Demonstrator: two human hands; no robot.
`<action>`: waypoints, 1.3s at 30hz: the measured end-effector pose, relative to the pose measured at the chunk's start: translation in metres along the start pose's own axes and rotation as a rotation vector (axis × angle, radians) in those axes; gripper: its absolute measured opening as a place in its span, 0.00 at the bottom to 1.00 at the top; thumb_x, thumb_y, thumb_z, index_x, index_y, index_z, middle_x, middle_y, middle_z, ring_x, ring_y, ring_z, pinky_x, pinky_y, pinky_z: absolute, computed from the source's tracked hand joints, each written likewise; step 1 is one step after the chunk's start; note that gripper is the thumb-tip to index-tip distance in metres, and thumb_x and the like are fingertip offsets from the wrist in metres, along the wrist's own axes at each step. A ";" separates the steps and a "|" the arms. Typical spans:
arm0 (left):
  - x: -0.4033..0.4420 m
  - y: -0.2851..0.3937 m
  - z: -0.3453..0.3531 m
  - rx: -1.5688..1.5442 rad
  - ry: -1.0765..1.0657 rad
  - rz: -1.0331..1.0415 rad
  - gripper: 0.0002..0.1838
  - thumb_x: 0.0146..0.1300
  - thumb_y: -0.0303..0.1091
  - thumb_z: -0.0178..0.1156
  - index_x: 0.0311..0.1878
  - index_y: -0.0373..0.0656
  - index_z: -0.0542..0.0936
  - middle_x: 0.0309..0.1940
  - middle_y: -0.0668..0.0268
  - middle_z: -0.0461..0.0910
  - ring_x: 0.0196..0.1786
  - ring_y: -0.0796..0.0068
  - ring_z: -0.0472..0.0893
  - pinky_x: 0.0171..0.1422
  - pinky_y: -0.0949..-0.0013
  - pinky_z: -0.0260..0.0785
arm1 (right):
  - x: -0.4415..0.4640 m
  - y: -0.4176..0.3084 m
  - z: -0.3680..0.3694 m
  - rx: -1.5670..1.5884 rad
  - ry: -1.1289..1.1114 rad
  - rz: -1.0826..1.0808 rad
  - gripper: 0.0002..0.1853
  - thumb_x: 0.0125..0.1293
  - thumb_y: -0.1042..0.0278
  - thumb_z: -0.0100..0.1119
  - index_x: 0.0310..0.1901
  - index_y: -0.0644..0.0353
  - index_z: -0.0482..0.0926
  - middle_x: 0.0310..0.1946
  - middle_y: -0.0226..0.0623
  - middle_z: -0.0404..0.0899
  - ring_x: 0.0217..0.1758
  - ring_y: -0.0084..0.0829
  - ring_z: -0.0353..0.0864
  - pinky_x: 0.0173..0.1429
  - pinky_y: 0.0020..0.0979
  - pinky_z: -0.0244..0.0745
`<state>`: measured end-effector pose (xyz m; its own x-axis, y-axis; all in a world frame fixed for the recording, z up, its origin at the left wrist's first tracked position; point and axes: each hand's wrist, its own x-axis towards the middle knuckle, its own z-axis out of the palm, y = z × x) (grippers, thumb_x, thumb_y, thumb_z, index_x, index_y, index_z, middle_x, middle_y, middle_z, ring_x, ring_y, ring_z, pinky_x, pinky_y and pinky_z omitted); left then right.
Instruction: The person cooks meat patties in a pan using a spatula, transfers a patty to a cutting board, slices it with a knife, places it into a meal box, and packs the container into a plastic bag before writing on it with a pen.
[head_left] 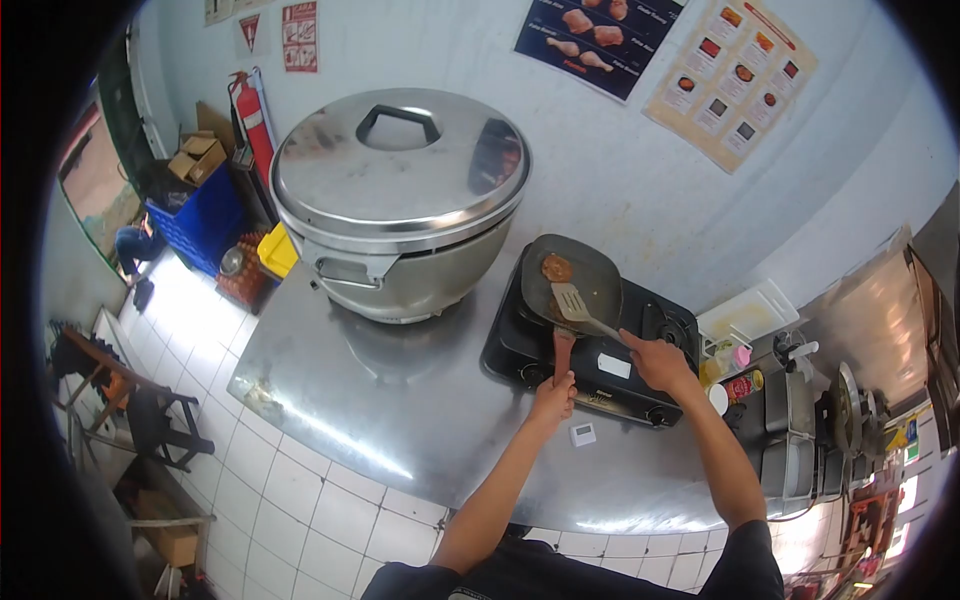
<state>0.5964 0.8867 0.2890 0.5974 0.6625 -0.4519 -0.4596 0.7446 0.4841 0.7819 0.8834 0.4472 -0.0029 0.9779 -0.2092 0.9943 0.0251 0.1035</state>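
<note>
A dark square pan [598,268] rests over the left burner of a black two-burner gas stove [640,375]. My left hand [553,398] is wrapped round the pan's reddish-brown handle [563,352]. In my right hand [657,362] is a slotted spatula [572,303], its light-coloured head inside the pan. A brown piece of food [557,268] lies near the pan's far left side, just beyond the spatula head. A small white timer [583,434] sits on the steel table in front of the stove.
A large lidded steel pot [400,225] stands left of the stove on the steel table [400,390]. Bottles and a jar [740,386], a white board [750,312] and metal containers [790,405] are at the right. A blue crate [200,222] is on the floor behind left.
</note>
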 end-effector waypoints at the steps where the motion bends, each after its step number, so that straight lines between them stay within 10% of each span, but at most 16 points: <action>1: 0.001 0.000 0.000 0.004 0.005 0.004 0.11 0.71 0.42 0.55 0.36 0.50 0.67 0.23 0.79 0.65 0.18 0.90 0.58 0.18 0.79 0.47 | 0.004 -0.001 0.000 0.000 -0.010 -0.018 0.25 0.69 0.64 0.47 0.68 0.45 0.64 0.33 0.56 0.80 0.38 0.58 0.81 0.45 0.52 0.77; 9: 0.005 -0.005 -0.001 -0.007 0.051 0.032 0.11 0.71 0.43 0.56 0.37 0.49 0.68 0.24 0.76 0.66 0.18 0.88 0.60 0.18 0.78 0.49 | 0.042 0.009 0.011 0.174 -0.042 -0.241 0.20 0.68 0.63 0.49 0.60 0.53 0.76 0.33 0.57 0.81 0.37 0.54 0.82 0.46 0.49 0.75; 18: 0.005 -0.004 0.000 0.011 0.062 0.024 0.11 0.70 0.42 0.56 0.37 0.47 0.68 0.24 0.75 0.66 0.18 0.87 0.61 0.18 0.78 0.50 | 0.061 -0.035 -0.056 0.056 -0.447 -0.002 0.23 0.67 0.64 0.44 0.63 0.49 0.75 0.30 0.50 0.83 0.22 0.40 0.84 0.26 0.38 0.83; 28: 0.002 -0.003 -0.007 -0.022 -0.009 0.000 0.13 0.70 0.46 0.56 0.39 0.47 0.70 0.26 0.74 0.68 0.20 0.87 0.63 0.22 0.79 0.53 | 0.061 -0.039 -0.055 0.081 -0.474 0.051 0.24 0.68 0.63 0.44 0.66 0.47 0.70 0.19 0.45 0.77 0.17 0.37 0.79 0.25 0.37 0.81; 39: -0.013 -0.014 -0.012 -0.286 -0.090 -0.027 0.22 0.69 0.56 0.55 0.49 0.44 0.73 0.26 0.75 0.69 0.21 0.88 0.63 0.23 0.83 0.54 | 0.057 -0.035 -0.051 0.078 -0.479 0.086 0.25 0.67 0.64 0.43 0.66 0.46 0.72 0.32 0.48 0.83 0.23 0.38 0.83 0.28 0.36 0.83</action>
<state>0.5872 0.8681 0.2793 0.6618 0.6417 -0.3875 -0.6018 0.7630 0.2359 0.7410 0.9490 0.4814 0.1104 0.7697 -0.6288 0.9939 -0.0849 0.0706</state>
